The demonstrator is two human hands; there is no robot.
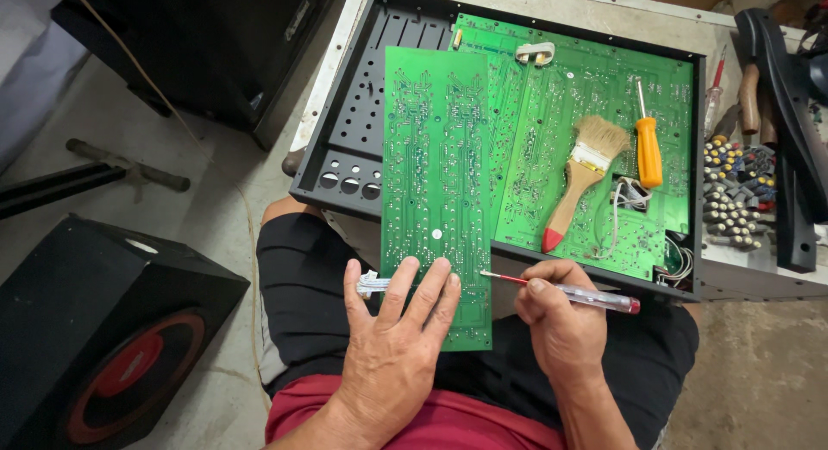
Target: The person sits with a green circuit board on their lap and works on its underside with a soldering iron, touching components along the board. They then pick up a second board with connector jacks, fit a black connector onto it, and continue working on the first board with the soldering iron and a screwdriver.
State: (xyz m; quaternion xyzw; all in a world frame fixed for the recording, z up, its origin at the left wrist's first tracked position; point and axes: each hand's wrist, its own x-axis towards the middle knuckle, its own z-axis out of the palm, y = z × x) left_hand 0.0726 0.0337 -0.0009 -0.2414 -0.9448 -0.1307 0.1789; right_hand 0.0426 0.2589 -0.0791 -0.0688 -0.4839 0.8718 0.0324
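Spread flat, the left hand [398, 329] is pressed on the near end of a long green circuit board [437, 191], fingers apart and closed on nothing; a white ribbon connector [373, 284] shows just beyond its index finger at the board's left edge. That board is propped solder side up, its near end over the lap in black shorts [297, 295], its far end resting across the open black metal chassis [345, 148]. The right hand [556, 316] is clamped around a clear-handled tester screwdriver [569, 292], whose red-sleeved tip is touching the board's right edge near its near corner.

A slip is judged the main hazard: the board is steadied by palm pressure alone, so a hard push from the tip could skid across traces or bridge solder joints, or tilt the board off the lap. The ribbon connector could be strained if the board shifts.

Inside the chassis a larger green board [595, 96] carries a wooden paintbrush [585, 174] and an orange-handled screwdriver [648, 144]; either could be jolted against it. A black speaker cabinet [95, 329] stands on the floor at left.
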